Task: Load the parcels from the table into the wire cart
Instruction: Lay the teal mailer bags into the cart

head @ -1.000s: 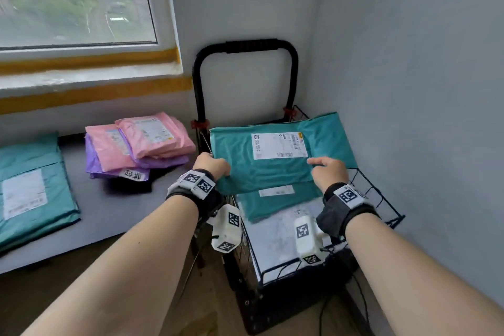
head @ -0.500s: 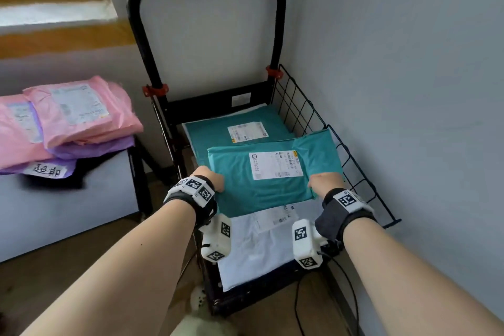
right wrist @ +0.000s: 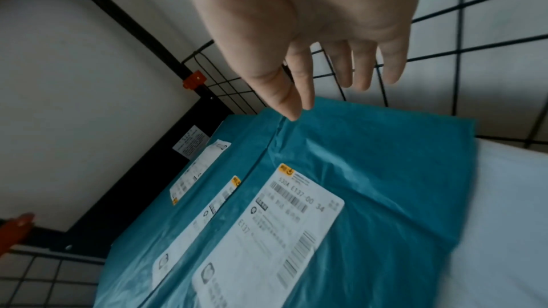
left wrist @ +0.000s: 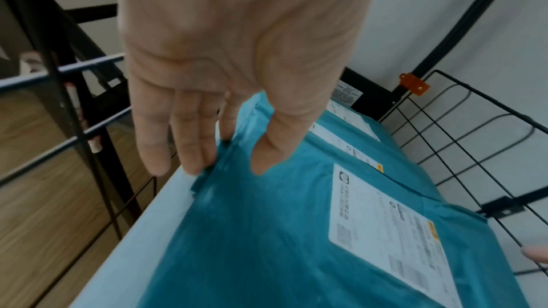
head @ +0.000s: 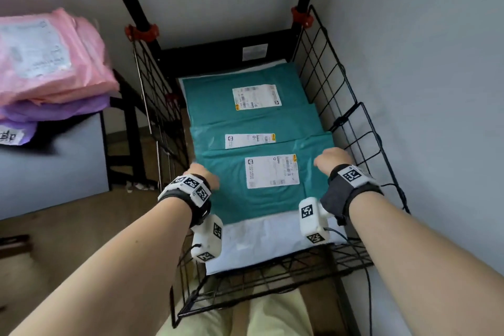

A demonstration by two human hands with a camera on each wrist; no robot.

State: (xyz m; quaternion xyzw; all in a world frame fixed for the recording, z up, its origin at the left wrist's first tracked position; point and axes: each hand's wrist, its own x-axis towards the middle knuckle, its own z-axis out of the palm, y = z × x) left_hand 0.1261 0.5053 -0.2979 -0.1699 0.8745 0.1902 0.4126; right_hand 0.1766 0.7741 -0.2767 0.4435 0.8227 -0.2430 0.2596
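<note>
Over on the left, the stack of pink plastic mailer bags (head: pixel 51 63) sits on top of purple plastic mailers (head: pixel 54 110) on the grey table (head: pixel 54 166). The pink label is too blurry to read, and the bottom purple one has a tag with black handwritten characters I can't make out.

Next, the left hand (left wrist: pixel 225 67) has its fingers (left wrist: pixel 189 139) straight and relaxed, tips touching the left edge of the top teal plastic parcel (head: pixel 261 194). It's not gripping anything, more like letting go.

That teal parcel now lies flat in the black wire cart (head: pixel 351 106), on top of a white flat parcel (head: pixel 267 240) and overlapping two more teal plastic mailers (head: pixel 245 120) further back. Its long axis runs across the cart, side to side, with its white shipping label (right wrist: pixel 267 226) face up. I can read "530A E137-00 34" and "E137" next to the barcodes, with a yellow tab in the corner; the rest is too small.

Compared to half a second ago, the parcel was held up off the stack by both hands, and now it's down and resting.

The right hand (right wrist: pixel 311 32) is loose too, fingers apart, thumb and index just brushing the parcel's far right edge, not clenched on it.
</note>
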